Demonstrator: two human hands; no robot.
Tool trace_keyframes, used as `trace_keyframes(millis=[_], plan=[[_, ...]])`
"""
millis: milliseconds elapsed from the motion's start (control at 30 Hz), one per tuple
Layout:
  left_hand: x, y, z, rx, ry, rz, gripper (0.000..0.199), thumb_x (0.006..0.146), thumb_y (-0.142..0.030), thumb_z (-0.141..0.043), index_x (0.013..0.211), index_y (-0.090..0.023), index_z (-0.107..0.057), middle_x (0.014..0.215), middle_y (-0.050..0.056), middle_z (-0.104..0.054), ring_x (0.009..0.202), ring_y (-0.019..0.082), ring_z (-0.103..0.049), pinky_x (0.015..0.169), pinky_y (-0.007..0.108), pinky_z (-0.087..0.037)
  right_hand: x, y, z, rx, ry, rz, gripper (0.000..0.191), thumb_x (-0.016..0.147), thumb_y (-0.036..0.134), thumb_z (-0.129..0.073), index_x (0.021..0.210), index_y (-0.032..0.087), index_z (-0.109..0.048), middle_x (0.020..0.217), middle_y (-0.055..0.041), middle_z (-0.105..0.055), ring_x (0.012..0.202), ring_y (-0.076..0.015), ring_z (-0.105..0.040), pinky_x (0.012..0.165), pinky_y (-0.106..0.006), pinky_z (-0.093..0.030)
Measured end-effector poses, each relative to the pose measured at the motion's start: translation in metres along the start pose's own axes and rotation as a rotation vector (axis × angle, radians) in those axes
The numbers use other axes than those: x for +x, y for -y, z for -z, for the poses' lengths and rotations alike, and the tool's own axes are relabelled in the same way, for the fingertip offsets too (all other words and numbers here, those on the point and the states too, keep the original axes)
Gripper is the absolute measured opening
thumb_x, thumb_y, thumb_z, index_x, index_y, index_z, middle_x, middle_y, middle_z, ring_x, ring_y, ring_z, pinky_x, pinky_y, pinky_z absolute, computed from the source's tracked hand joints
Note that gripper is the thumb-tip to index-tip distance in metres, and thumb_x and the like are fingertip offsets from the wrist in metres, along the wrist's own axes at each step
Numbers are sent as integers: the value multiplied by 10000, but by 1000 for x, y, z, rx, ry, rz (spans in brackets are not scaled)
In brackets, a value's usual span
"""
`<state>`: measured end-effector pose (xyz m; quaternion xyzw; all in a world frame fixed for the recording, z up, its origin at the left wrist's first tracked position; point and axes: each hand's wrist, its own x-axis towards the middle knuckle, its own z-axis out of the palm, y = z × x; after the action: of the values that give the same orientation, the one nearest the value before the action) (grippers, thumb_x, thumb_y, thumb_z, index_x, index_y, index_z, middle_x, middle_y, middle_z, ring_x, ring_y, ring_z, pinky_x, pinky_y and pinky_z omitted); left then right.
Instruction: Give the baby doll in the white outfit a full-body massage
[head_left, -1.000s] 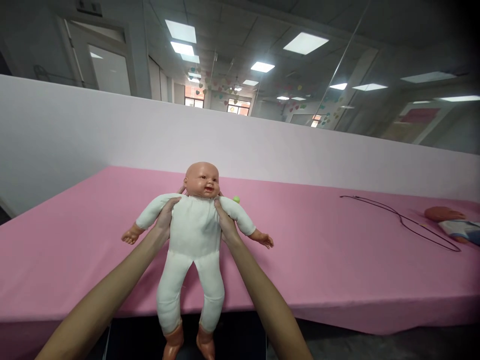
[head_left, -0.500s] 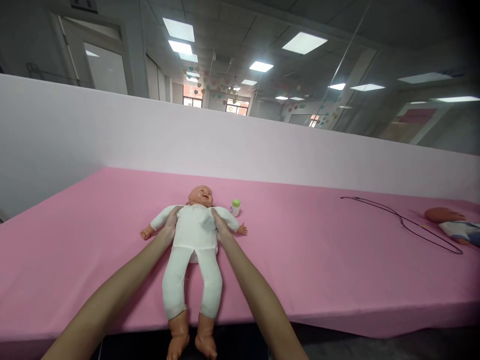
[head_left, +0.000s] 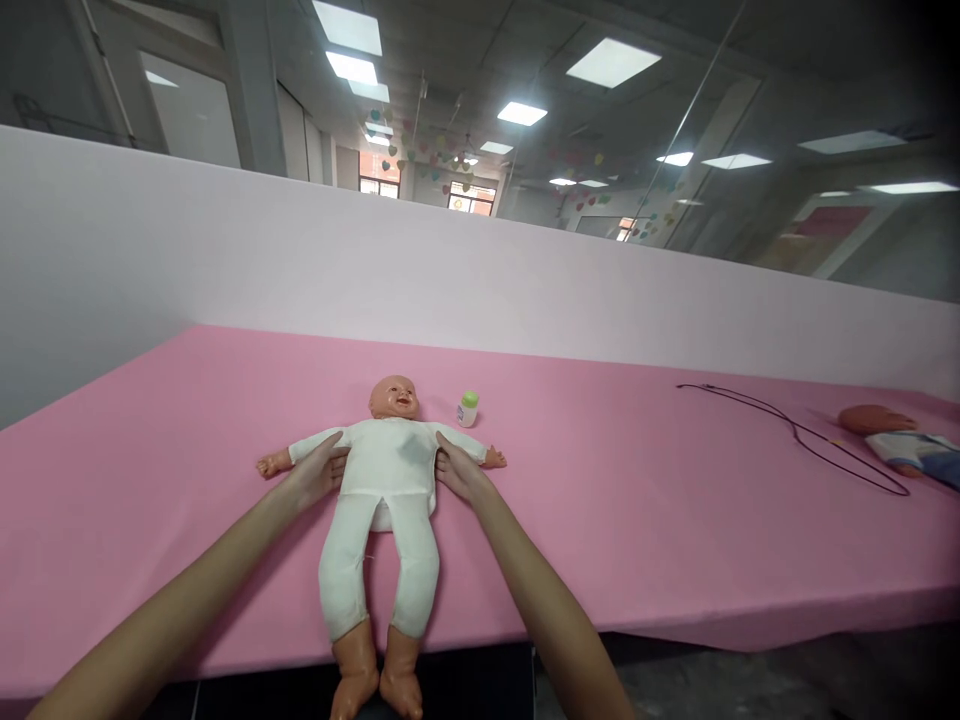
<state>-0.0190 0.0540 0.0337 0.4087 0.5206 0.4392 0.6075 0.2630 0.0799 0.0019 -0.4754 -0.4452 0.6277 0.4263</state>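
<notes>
A baby doll (head_left: 386,460) in a white suit lies on its back on the pink-covered table (head_left: 615,520), its head away from me and its feet past the front edge. My left hand (head_left: 319,472) is at the doll's side below its arm, fingers stretched out and thumb apart. On the other side my right hand (head_left: 459,470) is likewise open, fingertips against or just beside the torso. Both of the doll's arms spread outward. A small bottle with a green cap (head_left: 468,408) stands near its head and my right hand.
Farther right, a looped dark cord (head_left: 795,430) lies on the cloth, close to a second doll (head_left: 892,435) in white and blue. A low white wall (head_left: 480,280) with glass above it runs behind the table.
My hands have loosened from around the doll's torso and moved outward. The doll's arms are spread wider. The view has shifted slightly.
</notes>
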Motion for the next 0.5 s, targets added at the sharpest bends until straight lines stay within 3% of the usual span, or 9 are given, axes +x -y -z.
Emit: trace_keyframes(millis=[67,167,233,300,400,500], plan=[[-4,6,16,188,-3,-96,496,803,-653,-759,948,-182,-803,1050,144,-815,1131,363,-736,970,441,-599,-14,8,9,-291,-52,-4,327,980,484,-645,868,184,-712,833,-96,-757,828,-236,-735,873,-382,-600],[-3,9,21,488,-28,-365,530,875,-687,-660,1034,-207,-821,1173,101,-806,1225,375,-688,1076,456,-534,-23,22,4,-784,-299,266,388,1010,425,-576,711,197,-671,750,-84,-725,773,-242,-691,842,-379,-557],[5,13,14,634,-31,-510,621,966,-676,-524,1269,-188,-762,1377,116,-726,1342,365,-620,1162,473,-460,-20,25,-8,-950,-319,510,348,1050,409,-514,874,194,-723,950,-105,-771,920,-256,-698,909,-373,-523],[17,22,10,820,-17,-604,701,1010,-633,-439,1472,-139,-621,1556,156,-580,1469,353,-508,1241,508,-360,-15,20,-17,-1047,-223,617,325,1073,434,-503,1095,192,-718,1158,-118,-763,1064,-261,-685,966,-362,-496],[33,44,21,1111,-28,-690,718,1029,-573,-368,1546,-99,-524,1640,191,-461,1548,347,-400,1284,560,-268,-9,3,-12,-1243,-235,547,382,1090,480,-489,1176,163,-684,1197,-146,-747,1110,-290,-672,995,-387,-478],[39,60,47,1278,-103,-770,694,1038,-556,-330,1493,-90,-570,1629,220,-468,1544,381,-398,1252,595,-319,-13,-7,11,-1457,-359,443,420,1087,510,-488,1150,142,-682,1192,-184,-736,1128,-335,-651,1020,-442,-457]])
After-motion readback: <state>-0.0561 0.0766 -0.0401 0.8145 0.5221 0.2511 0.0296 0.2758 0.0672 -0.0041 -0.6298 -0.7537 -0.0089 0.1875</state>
